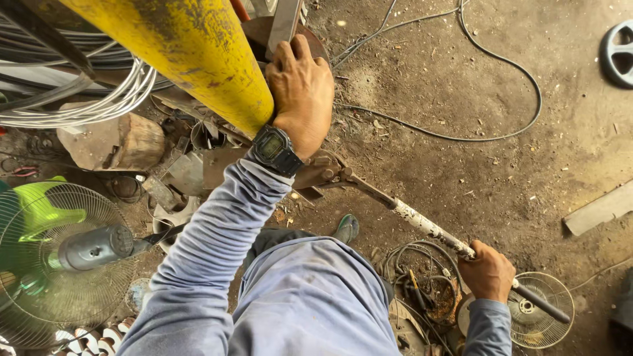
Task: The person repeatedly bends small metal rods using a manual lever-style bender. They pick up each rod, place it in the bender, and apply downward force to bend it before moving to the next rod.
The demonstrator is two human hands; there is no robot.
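Note:
My left hand point(300, 92), with a dark digital watch point(275, 150) on the wrist, grips a flat metal strip point(285, 23) that stands upright beside a thick yellow pipe point(191, 49). My right hand point(486, 270) is closed around the long, white-flecked lever handle point(428, 227) of a rusty floor-mounted cutting or bending tool point(323, 173). The lever runs from the tool under my left wrist down to the lower right. My grey-blue sleeves and trousers fill the lower middle.
A running green fan point(49, 264) stands at lower left and a small fan guard point(541, 310) at lower right. Grey cables point(99, 99) coil at left, scrap metal point(184, 175) lies by the tool, a black cable point(501, 72) loops over the dirt floor.

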